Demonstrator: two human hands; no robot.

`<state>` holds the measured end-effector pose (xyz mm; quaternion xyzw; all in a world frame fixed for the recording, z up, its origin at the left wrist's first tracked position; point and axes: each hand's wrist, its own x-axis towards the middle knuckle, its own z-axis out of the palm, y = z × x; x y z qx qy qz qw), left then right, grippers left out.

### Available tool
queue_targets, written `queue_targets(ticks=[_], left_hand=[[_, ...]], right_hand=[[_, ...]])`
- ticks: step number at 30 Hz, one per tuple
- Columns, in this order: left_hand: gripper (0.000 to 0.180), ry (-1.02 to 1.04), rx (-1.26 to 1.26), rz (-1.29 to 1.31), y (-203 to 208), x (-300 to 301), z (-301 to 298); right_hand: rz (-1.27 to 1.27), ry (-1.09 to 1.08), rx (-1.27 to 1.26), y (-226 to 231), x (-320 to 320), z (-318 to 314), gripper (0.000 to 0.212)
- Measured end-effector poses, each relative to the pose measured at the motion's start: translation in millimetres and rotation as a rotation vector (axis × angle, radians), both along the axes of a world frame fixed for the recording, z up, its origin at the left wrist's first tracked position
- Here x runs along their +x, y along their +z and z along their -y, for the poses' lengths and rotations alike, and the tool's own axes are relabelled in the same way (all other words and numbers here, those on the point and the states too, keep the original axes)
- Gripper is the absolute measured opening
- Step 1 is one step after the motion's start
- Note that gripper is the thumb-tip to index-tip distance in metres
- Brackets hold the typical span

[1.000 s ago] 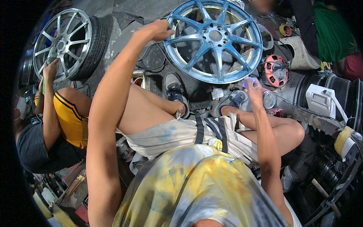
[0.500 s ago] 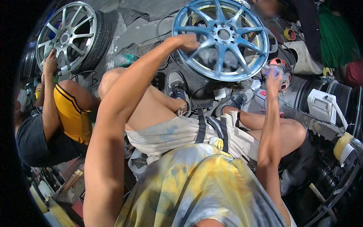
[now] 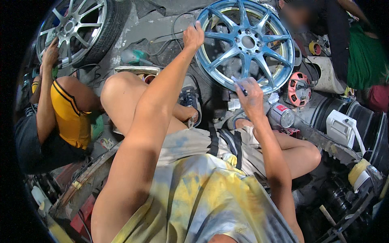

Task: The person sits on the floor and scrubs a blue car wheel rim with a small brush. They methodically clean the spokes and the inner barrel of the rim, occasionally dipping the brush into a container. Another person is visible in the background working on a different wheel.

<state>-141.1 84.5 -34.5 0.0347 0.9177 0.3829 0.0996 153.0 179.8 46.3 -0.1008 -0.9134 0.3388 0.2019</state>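
Note:
A blue multi-spoke wheel rim (image 3: 245, 61), streaked with white, stands ahead of me, its face toward me. My left hand (image 3: 193, 36) is closed on the left edge of the rim. My right hand (image 3: 250, 96) is at the rim's lower edge, fingers pinched on a small purple-and-white thing (image 3: 242, 86); its kind is too small and smeared to tell. The lower spokes are close to my right fingertips.
A co-worker's hand (image 3: 50, 53) touches a silver wheel (image 3: 69, 26) with a tyre at the left. A green power tool (image 3: 133, 57) lies between. Right of my wheel are a tin can (image 3: 281, 115), a red round part (image 3: 299, 90) and a white container (image 3: 341, 128). Another person sits far right.
My right hand has swung left from beside the wheel to its lower edge. My left hand has moved from the spokes to the left edge. The wheel sits slightly further right and lower in view.

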Motion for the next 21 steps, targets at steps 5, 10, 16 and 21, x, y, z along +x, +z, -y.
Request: queue_targets(ticks=[5, 10, 16, 21], left_hand=[[0.066, -0.01, -0.009, -0.028, -1, 2, 1], [0.065, 0.014, 0.028, 0.008, 5, 5, 1], [0.072, 0.01, 0.093, 0.0, 6, 6, 3], [0.071, 0.028, 0.109, -0.006, 7, 5, 4]], right_hand=[[0.023, 0.15, 0.107, 2, -45, 26, 0.028], [0.056, 0.285, 0.228, -12, -67, 33, 0.034], [-0.016, 0.252, 0.278, -20, -77, 37, 0.029], [0.003, 0.238, 0.202, -24, -62, 43, 0.024]])
